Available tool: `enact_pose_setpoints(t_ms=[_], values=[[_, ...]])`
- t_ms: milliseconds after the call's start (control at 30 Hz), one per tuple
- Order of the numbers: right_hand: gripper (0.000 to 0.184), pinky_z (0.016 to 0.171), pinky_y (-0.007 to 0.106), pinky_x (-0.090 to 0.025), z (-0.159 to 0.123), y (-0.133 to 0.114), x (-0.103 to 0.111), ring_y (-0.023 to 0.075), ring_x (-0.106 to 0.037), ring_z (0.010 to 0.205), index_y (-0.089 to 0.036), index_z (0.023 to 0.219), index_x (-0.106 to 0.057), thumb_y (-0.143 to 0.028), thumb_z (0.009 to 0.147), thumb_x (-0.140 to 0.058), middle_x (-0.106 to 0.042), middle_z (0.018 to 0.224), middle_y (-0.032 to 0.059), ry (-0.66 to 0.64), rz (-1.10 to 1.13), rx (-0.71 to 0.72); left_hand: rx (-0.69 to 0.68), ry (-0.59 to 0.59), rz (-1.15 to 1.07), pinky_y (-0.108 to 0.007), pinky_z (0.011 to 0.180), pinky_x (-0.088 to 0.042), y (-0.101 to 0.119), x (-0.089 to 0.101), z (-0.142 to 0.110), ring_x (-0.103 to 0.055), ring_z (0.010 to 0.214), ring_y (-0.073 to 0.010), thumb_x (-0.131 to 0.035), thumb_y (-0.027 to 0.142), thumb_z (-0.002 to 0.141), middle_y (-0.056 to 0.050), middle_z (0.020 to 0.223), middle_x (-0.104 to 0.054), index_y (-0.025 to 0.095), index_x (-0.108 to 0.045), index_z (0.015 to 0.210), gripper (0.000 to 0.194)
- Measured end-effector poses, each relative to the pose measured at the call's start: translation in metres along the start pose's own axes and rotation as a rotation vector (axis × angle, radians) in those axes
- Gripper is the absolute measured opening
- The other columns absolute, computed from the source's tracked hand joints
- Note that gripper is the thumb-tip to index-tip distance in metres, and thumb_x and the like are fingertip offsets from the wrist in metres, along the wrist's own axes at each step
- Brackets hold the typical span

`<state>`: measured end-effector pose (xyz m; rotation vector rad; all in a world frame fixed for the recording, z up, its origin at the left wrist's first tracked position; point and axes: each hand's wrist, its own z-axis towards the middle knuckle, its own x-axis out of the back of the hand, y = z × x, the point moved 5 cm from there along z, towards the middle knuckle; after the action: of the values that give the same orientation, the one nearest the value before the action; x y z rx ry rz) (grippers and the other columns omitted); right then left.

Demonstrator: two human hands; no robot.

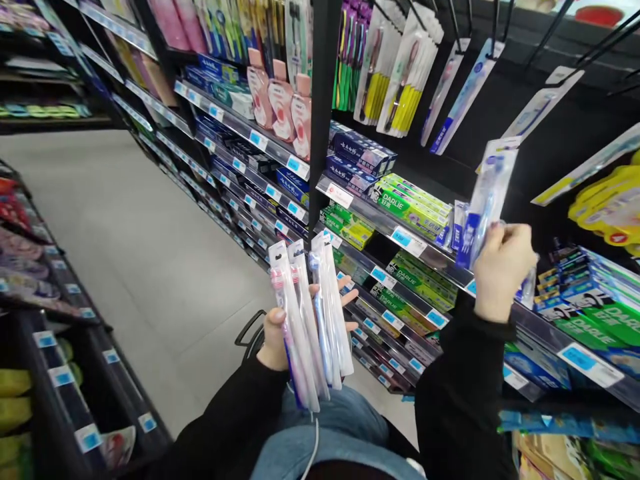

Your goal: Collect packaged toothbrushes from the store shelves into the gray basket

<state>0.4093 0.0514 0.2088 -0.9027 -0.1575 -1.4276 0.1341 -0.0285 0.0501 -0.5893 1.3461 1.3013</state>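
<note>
My left hand [274, 337] is closed around several packaged toothbrushes [306, 320], fanned out in front of my body. Pink brush heads show in the left packs and a blue one in the right packs. Some fingers of that hand stretch out behind the packs. On the right, my right hand [504, 270] grips another packaged toothbrush [493, 190] with a blue lower label, held upright in front of the shelf. Close behind it, small blue-and-white packs [453, 223] stand on the shelf edge.
Toothbrush packs [467, 93] hang from black hooks above. Green Darlie toothpaste boxes [410, 203] line the shelf [370, 217]. Pink bottles [280, 103] stand farther left. A grey aisle floor [150, 247] runs along the left, with a low shelf unit [65, 333] beyond it.
</note>
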Motion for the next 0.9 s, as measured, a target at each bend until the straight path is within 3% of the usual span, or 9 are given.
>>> enact_pose_setpoints(t_ms=[67,200,300,533,600,700,900], values=[[0.02,0.062,0.032,-0.042,-0.047,-0.01,0.002,0.0222,-0.059,0.064,-0.021,0.078,-0.051,-0.034,0.091,-0.044,-0.062,0.073,0.0058,-0.112,0.182,0.066,-0.002,0.003,0.003,-0.065,0.098,-0.033,-0.002,-0.003,0.002,-0.014,0.143,-0.0413,-0.069,0.035,0.061,-0.01,0.145,-0.047,0.027,-0.073,0.102,0.042],[0.025,0.052,0.027,-0.037,-0.143,-0.026,-0.024,0.017,-0.055,0.054,-0.022,0.077,-0.05,-0.042,0.092,-0.046,-0.06,0.065,0.0012,-0.474,0.431,0.026,-0.032,0.066,0.011,-0.063,0.103,-0.029,-0.009,-0.005,0.008,-0.019,0.142,-0.0407,-0.066,0.034,0.062,-0.009,0.141,-0.051,0.024,-0.073,0.1,0.04],[0.025,0.051,0.026,-0.035,-0.183,-0.029,-0.037,0.0158,-0.054,0.053,-0.022,0.077,-0.047,-0.04,0.094,-0.043,-0.058,0.063,-0.0002,-0.559,0.476,-0.031,-0.04,0.11,0.023,-0.058,0.106,-0.031,-0.012,0.003,0.01,-0.028,0.138,-0.0427,-0.064,0.032,0.058,-0.008,0.139,-0.053,0.021,-0.071,0.109,0.052],[0.018,0.054,0.026,-0.035,-0.193,-0.024,-0.04,0.0151,-0.053,0.055,-0.022,0.081,-0.042,-0.034,0.094,-0.04,-0.054,0.066,-0.0013,-0.716,0.562,0.037,0.073,0.173,0.066,-0.055,0.099,-0.043,-0.022,0.027,0.009,-0.055,0.117,-0.0425,-0.06,0.028,0.053,-0.007,0.121,-0.066,0.018,-0.071,0.105,0.053],[0.011,0.055,0.025,-0.036,-0.191,-0.02,-0.043,0.0148,-0.052,0.055,-0.021,0.091,-0.045,-0.031,0.093,-0.041,-0.054,0.066,-0.0029,-0.785,0.628,0.024,0.086,0.159,0.089,-0.054,0.097,-0.045,-0.024,0.026,0.01,-0.06,0.111,-0.0409,-0.058,0.025,0.052,-0.009,0.115,-0.069,0.017,-0.069,0.11,0.06],[0.025,0.056,0.025,-0.037,-0.196,-0.02,-0.048,0.0148,-0.05,0.054,-0.018,0.115,-0.045,-0.026,0.092,-0.039,-0.051,0.062,-0.0053,-0.874,0.706,0.026,0.111,0.129,0.121,-0.054,0.096,-0.047,-0.028,0.023,0.011,-0.063,0.106,-0.0398,-0.055,0.021,0.049,-0.01,0.113,-0.07,0.015,-0.064,0.119,0.071],[0.032,0.065,0.027,-0.042,-0.213,-0.028,-0.049,0.0177,-0.059,0.067,-0.016,0.121,-0.045,-0.018,0.091,-0.034,-0.06,0.075,0.001,-0.99,0.654,0.242,0.154,0.087,0.07,-0.056,0.094,-0.048,-0.031,0.032,0.003,-0.064,0.103,-0.0399,-0.061,0.026,0.059,-0.009,0.103,-0.073,0.018,-0.073,0.105,0.048]])
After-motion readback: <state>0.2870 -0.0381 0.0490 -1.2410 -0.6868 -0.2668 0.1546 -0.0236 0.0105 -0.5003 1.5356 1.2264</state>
